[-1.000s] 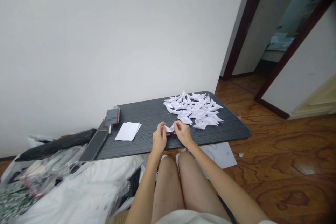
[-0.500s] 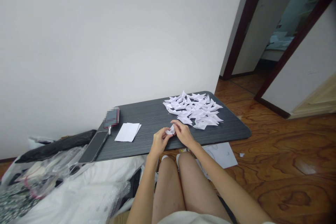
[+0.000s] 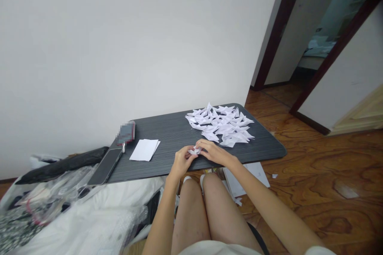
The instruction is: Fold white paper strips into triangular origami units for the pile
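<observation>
Between both hands, above the near edge of the dark table (image 3: 167, 131), is a small piece of folded white paper (image 3: 195, 150). My left hand (image 3: 182, 160) pinches its left side, fingers closed. From the right, my right hand (image 3: 212, 152) closes its thumb and fingers on the other side, covering part of the paper. Just beyond the hands lies a spread of several folded paper boats (image 3: 223, 125). To the left, a small stack of flat white paper sheets (image 3: 145, 150) rests on the tabletop.
A dark phone (image 3: 105, 166) lies at the table's left end, near a blurred dark object (image 3: 126, 132). Plastic-wrapped bags (image 3: 86, 215) crowd the lower left. Under the right edge, white sheets (image 3: 257, 173) lie on the wooden floor (image 3: 314, 191). A wall (image 3: 134, 40) stands behind.
My right hand has turned flatter, its wrist and forearm swinging right, with the fingers now lying over the paper. My left hand stays nearly in place, still pinching.
</observation>
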`<act>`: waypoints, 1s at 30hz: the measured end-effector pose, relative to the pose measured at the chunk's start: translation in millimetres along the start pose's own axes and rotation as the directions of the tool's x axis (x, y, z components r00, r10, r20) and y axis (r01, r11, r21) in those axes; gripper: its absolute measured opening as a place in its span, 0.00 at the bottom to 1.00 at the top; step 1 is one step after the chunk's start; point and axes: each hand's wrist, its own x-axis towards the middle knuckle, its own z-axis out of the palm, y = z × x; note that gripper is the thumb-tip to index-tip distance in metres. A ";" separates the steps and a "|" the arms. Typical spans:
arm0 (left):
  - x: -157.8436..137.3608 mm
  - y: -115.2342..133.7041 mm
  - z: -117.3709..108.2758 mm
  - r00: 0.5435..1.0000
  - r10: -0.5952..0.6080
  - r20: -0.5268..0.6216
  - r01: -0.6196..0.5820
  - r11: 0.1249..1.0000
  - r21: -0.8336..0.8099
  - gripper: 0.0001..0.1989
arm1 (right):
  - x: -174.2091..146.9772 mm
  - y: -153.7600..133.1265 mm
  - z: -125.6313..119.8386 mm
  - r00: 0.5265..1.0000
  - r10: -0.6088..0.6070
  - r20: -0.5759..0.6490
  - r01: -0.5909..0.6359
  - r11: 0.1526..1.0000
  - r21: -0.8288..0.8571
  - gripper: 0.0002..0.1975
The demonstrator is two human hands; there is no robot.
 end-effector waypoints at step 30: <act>-1.3 -0.8 0.5 0.996 -0.033 -0.083 0.033 0.999 0.006 0.10 | -1.3 4.9 11.8 0.974 0.108 -0.200 -0.075 0.983 0.166 0.04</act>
